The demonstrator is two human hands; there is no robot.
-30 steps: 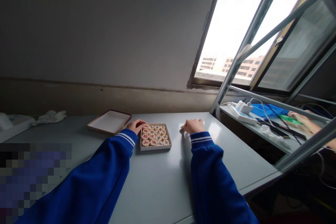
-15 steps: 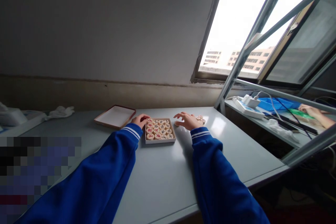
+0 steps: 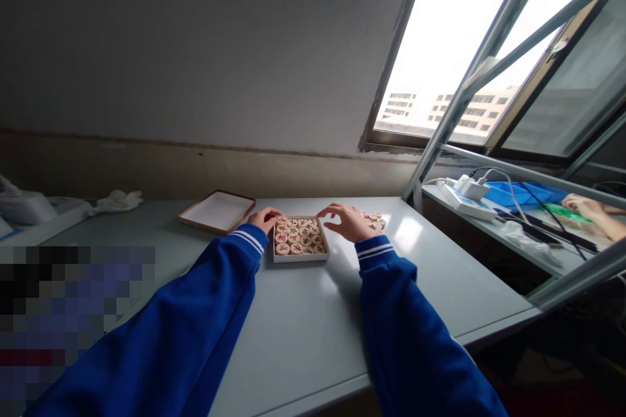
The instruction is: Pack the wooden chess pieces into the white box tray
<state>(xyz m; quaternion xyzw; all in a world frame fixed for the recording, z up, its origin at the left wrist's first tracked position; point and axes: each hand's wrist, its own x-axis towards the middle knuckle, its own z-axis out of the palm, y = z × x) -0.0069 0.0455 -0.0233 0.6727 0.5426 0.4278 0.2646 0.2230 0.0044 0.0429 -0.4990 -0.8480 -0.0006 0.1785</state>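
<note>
A shallow white box (image 3: 300, 258) of round xiangqi pieces lies on the grey table, its pieces in rows with red and black characters facing up. My left hand (image 3: 265, 217) is closed at the box's far left corner, its fingertips on the edge. My right hand (image 3: 346, 223) hovers by the far right corner, thumb and fingers apart and curved, with no piece visible between them. Behind that hand lies a loose group of xiangqi pieces (image 3: 374, 218), partly hidden by it. The open box lid (image 3: 218, 210) rests inside up, left of my left hand.
A metal bed frame (image 3: 440, 137) rises at the table's right side. Past it, a shelf holds a power strip (image 3: 467, 199) and a blue tray (image 3: 523, 193), with another person's hand (image 3: 581, 205) nearby. White crumpled tissue (image 3: 117, 201) lies at the far left.
My right hand has moved slightly left and up, nearer the box's far right corner. A piece seen beneath it before no longer shows there. My left hand stays at the box.
</note>
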